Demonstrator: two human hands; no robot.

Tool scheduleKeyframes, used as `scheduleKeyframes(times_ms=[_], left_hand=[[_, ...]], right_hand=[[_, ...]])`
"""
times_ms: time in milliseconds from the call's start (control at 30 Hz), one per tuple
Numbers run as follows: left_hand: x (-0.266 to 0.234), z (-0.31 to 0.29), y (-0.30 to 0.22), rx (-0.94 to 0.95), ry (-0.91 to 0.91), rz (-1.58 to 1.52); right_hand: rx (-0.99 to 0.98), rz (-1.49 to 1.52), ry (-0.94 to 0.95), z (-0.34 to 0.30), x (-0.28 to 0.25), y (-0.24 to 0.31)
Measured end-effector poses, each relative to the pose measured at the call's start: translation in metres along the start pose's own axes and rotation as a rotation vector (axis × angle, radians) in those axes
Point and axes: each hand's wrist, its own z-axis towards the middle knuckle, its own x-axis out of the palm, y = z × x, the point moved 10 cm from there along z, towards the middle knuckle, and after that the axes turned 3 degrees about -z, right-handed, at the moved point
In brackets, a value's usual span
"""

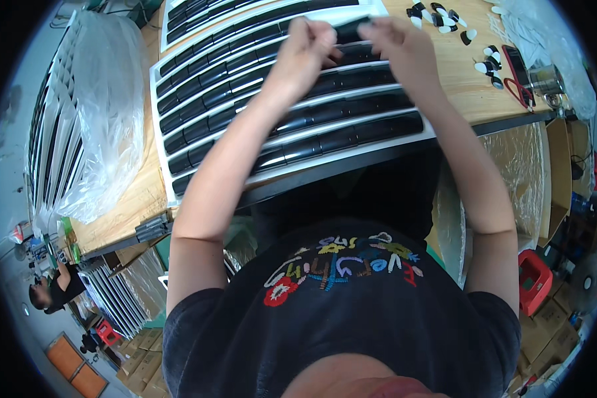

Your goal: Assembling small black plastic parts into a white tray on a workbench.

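Observation:
A white tray (338, 157) on the table holds rows of glossy black curved pieces (371, 129). Above its far right part, a black glossy piece (351, 30) spans the gap between my two hands. My right hand (404, 50) pinches its right end between thumb and finger. My left hand (304, 56) is closed at the left end of the same piece, fingertips slightly blurred. Below the hands, the rows partly hide behind my forearms.
Several small black-and-white pieces (444, 18) lie scattered at the far right, near a phone (516, 65) with a red cord and a metal cup (546, 79). Stacked trays under clear plastic wrap (109, 99) stand at left. Another tray (199, 16) lies behind. A red stool (534, 282) stands on the right.

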Motion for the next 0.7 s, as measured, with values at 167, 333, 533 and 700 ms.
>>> scheduleKeyframes(times_ms=[167,333,533,700], left_hand=[[-0.037,0.065,-0.001,0.499,-0.078,1.135],[-0.035,0.072,0.021,0.389,0.106,1.314],[-0.038,0.070,-0.002,0.424,0.031,1.203],[-0.027,0.041,-0.036,0.371,-0.051,0.461]], right_hand=[[0.039,-0.148,-0.095,0.087,-0.022,-0.083],[-0.038,-0.551,-0.019,0.093,-0.005,-0.086],[-0.074,-0.637,-0.100,0.102,-0.068,-0.066],[-0.642,0.001,0.002,0.082,-0.086,-0.077]])
